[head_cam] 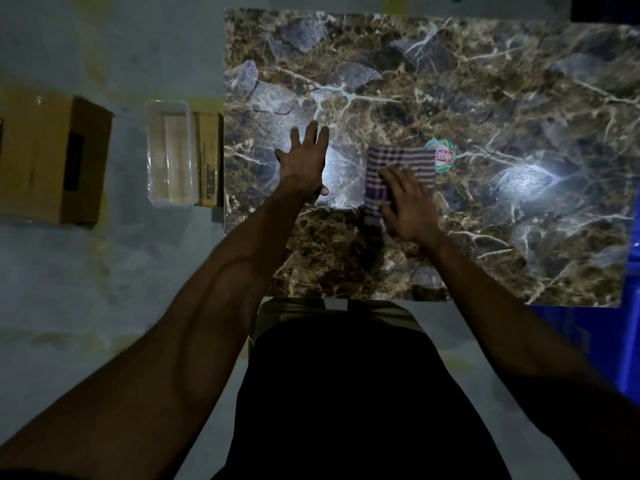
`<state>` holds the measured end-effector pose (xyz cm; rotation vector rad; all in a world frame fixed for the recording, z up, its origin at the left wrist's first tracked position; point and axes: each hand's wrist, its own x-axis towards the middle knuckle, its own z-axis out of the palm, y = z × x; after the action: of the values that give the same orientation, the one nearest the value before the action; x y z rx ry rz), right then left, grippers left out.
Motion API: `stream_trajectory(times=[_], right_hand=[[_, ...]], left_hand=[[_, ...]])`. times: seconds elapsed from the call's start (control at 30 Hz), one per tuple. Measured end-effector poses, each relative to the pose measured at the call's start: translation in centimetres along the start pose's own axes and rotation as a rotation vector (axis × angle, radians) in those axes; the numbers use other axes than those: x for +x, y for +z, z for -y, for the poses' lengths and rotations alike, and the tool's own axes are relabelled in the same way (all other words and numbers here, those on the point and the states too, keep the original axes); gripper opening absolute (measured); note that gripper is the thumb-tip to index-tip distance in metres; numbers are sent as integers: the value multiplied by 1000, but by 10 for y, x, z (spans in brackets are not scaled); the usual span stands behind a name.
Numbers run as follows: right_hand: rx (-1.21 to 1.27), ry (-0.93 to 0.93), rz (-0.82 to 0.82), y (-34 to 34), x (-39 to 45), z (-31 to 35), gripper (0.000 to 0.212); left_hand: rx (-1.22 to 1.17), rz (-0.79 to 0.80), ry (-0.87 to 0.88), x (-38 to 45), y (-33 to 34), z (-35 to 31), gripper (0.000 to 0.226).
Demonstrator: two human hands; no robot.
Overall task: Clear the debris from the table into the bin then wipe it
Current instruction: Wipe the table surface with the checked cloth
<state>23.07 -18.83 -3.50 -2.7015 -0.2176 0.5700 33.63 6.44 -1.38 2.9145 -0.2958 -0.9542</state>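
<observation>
With the marble-patterned table (pixel 485 98) apparently cleared of debris but for a round label (pixel 445 157), the right hand (pixel 405 206) presses a checked cloth (pixel 398 168) flat mid-table, fingers (pixel 393 176) extended, wiping evidently underway, while the left hand (pixel 304 161) rests splayed, holding nothing.

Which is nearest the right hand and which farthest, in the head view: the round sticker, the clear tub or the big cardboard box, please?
From the right hand:
1. Sticker, on the table just beyond the cloth.
2. Clear tub, on the floor left of the table.
3. Cardboard box, far left.
</observation>
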Motion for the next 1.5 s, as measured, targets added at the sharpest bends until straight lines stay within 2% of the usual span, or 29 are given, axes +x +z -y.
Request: stream_trajectory(times=[0.1, 0.2, 0.37, 0.5, 0.57, 0.67, 0.73, 0.87, 0.97, 1.07, 1.1, 1.17, 1.33, 1.5], right_hand=[[8, 105, -76, -15, 47, 2, 70], [9, 113, -102, -16, 90, 27, 68], [-34, -91, -36, 17, 71, 55, 65], [-95, -224, 73, 15, 19, 26, 64], [-64, -175, 37, -3, 16, 3, 61], [-15, 22, -45, -23, 50, -17, 64], [11, 91, -82, -32, 84, -8, 66], [35, 130, -69, -32, 131, 35, 69], [34, -1, -40, -13, 115, 54, 65], [-25, -158, 24, -2, 74, 41, 65], [-55, -191, 44, -3, 61, 30, 62], [-72, -185, 51, -12, 44, 0, 59], [-11, 57, -92, -41, 87, -43, 62], [59, 146, -187, -42, 165, 2, 63]], left_hand=[[5, 2, 0, 0, 0, -1, 136], [14, -14, -8, 0, 1, -1, 140], [15, -9, -9, -1, -2, -4, 142], [0, 0, -21, 4, -6, -3, 152], [-27, 27, -20, 10, -10, -3, 155], [-18, 39, -8, 16, -11, -3, 144], [-10, 27, 9, 16, -14, -2, 133], [19, 96, 35, 20, -33, -1, 140], [14, 55, 32, 24, -43, -3, 109], [-24, -88, 27, 27, -44, -3, 69], [-34, -112, 20, 29, -42, -2, 65], [-21, -113, 9, 33, -40, -1, 85], [9, 2, -8, 41, -47, 4, 148], [-12, 48, -34, 51, -51, 4, 161]])
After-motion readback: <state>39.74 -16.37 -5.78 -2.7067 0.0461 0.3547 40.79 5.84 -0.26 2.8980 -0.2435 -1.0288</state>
